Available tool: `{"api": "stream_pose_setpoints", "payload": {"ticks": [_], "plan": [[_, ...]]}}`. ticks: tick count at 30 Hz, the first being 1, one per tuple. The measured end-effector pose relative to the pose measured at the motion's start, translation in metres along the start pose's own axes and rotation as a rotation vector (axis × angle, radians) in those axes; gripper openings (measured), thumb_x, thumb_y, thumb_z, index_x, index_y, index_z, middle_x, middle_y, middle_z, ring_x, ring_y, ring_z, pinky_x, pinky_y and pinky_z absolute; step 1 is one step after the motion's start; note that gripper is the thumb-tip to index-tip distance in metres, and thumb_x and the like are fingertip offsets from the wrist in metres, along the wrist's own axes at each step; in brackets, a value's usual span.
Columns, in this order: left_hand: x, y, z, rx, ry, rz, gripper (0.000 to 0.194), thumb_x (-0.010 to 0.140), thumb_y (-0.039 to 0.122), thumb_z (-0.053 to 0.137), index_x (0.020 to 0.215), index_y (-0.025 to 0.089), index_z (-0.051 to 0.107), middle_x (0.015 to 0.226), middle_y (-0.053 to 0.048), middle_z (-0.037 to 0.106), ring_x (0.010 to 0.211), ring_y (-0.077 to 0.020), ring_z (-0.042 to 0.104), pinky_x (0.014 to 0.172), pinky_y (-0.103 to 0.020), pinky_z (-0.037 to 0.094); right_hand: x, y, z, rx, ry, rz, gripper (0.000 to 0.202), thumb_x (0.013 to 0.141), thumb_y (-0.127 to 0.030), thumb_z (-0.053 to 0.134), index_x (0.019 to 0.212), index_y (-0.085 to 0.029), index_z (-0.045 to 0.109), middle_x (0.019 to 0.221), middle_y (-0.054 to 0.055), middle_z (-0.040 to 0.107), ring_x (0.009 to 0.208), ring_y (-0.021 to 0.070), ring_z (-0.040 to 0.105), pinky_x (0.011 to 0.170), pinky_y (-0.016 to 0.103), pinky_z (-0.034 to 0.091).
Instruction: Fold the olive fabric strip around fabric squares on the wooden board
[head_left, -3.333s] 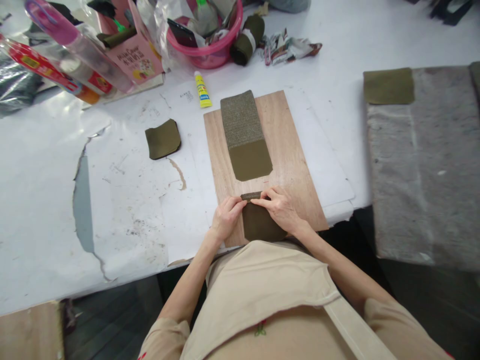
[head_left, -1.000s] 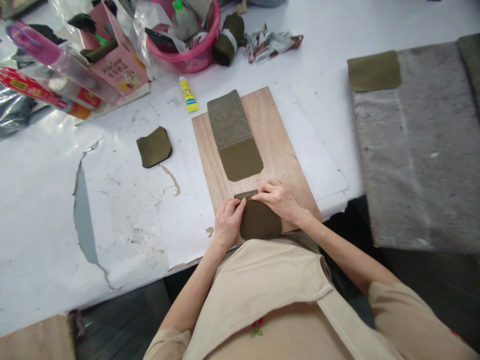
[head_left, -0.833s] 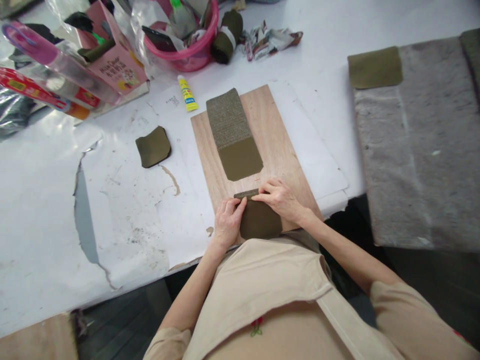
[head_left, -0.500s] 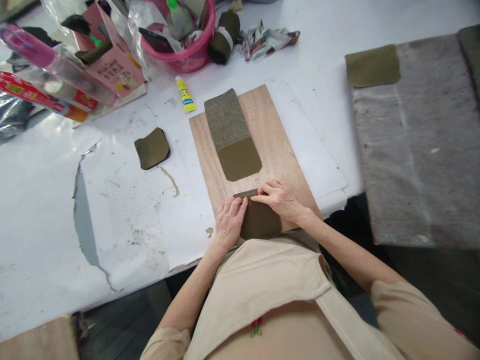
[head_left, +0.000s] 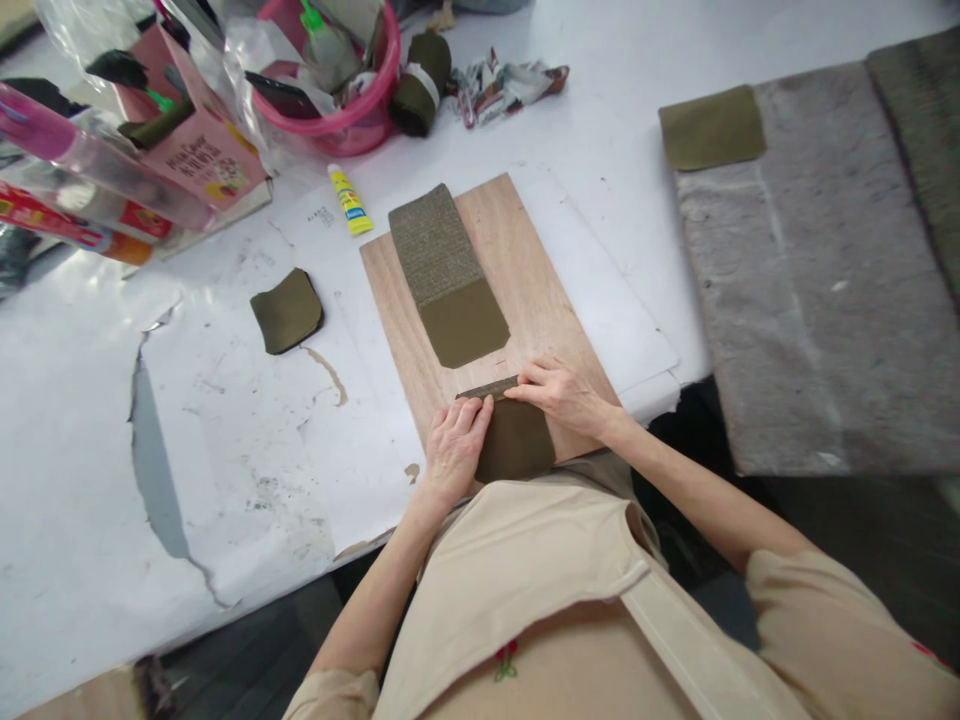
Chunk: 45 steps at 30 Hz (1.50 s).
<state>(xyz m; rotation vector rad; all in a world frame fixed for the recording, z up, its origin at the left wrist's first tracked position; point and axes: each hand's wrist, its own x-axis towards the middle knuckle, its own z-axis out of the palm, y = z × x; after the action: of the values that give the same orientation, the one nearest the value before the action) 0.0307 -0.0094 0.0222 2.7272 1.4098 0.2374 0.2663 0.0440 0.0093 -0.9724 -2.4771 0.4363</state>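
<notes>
On the near end of a thin wooden board (head_left: 559, 280) lies an olive fabric piece (head_left: 517, 440), its near end close to the apron. My left hand (head_left: 456, 440) is closed on the left of its far edge, fingers pressed together. At the right of the same edge, my right hand (head_left: 559, 395) pinches the material with thumb and fingers. A rough, textured strip (head_left: 491, 388) shows along that edge between and beyond the fingertips. Farther up the board rests a second piece (head_left: 465, 325), half smooth olive and half textured grey-brown. The undersides of the fingers are hidden.
A small olive patch (head_left: 289, 312) and a yellow glue tube (head_left: 350, 200) lie left of the board. Behind stand a pink basket (head_left: 337, 140) of supplies and a pink carton (head_left: 206, 160). At right, a grey felt-like slab (head_left: 817, 300) bears another olive piece.
The whole view has shifted slightly, with table items appearing farther left. A little more of the textured strip shows at the held piece's far edge. Both hands keep their places on it.
</notes>
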Motion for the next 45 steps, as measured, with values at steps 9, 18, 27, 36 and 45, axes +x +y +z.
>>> {"api": "stream_pose_setpoints", "payload": {"ticks": [9, 18, 27, 36, 45], "plan": [[0.002, -0.002, 0.002, 0.016, -0.016, 0.003, 0.046, 0.094, 0.012, 0.042, 0.139, 0.016, 0.047, 0.113, -0.013, 0.062, 0.108, -0.0265, 0.056, 0.088, -0.039, 0.045, -0.003, 0.001, 0.001, -0.02, 0.021, 0.004, 0.024, 0.098, -0.024, 0.048, 0.105, -0.023, 0.071, 0.091, 0.005, 0.062, 0.092, 0.0179, 0.048, 0.084, 0.031, 0.041], [0.008, 0.005, -0.01, 0.119, -0.163, 0.032, 0.051, 0.094, 0.014, 0.044, 0.145, 0.016, 0.04, 0.118, -0.014, 0.059, 0.111, -0.0263, 0.054, 0.091, -0.039, 0.043, -0.004, -0.001, -0.003, -0.07, 0.014, -0.023, 0.024, 0.097, -0.021, 0.05, 0.11, -0.02, 0.07, 0.09, 0.005, 0.061, 0.09, 0.0174, 0.048, 0.081, 0.029, 0.043], [0.012, 0.004, -0.003, 0.125, -0.134, 0.087, 0.048, 0.097, 0.014, 0.041, 0.145, 0.014, 0.039, 0.12, -0.013, 0.058, 0.113, -0.0242, 0.053, 0.094, -0.038, 0.043, -0.012, 0.002, -0.007, -0.071, 0.044, 0.01, 0.023, 0.096, -0.02, 0.051, 0.108, -0.02, 0.071, 0.092, 0.006, 0.062, 0.091, 0.0182, 0.048, 0.081, 0.03, 0.045], [0.015, 0.007, -0.005, 0.171, -0.154, 0.101, 0.051, 0.097, 0.014, 0.043, 0.147, 0.016, 0.037, 0.119, -0.013, 0.058, 0.109, -0.0241, 0.055, 0.089, -0.037, 0.046, -0.015, 0.001, -0.01, -0.068, 0.06, 0.037, 0.023, 0.096, -0.02, 0.051, 0.107, -0.019, 0.071, 0.092, 0.006, 0.063, 0.092, 0.0186, 0.049, 0.083, 0.031, 0.046], [0.002, 0.005, 0.012, 0.093, 0.086, 0.064, 0.036, 0.096, 0.013, 0.046, 0.131, 0.017, 0.056, 0.106, -0.011, 0.064, 0.106, -0.0232, 0.057, 0.087, -0.036, 0.046, -0.016, 0.002, -0.01, -0.032, 0.08, 0.041, 0.022, 0.096, -0.02, 0.052, 0.105, -0.019, 0.072, 0.09, 0.006, 0.064, 0.09, 0.018, 0.05, 0.08, 0.029, 0.046]]}}
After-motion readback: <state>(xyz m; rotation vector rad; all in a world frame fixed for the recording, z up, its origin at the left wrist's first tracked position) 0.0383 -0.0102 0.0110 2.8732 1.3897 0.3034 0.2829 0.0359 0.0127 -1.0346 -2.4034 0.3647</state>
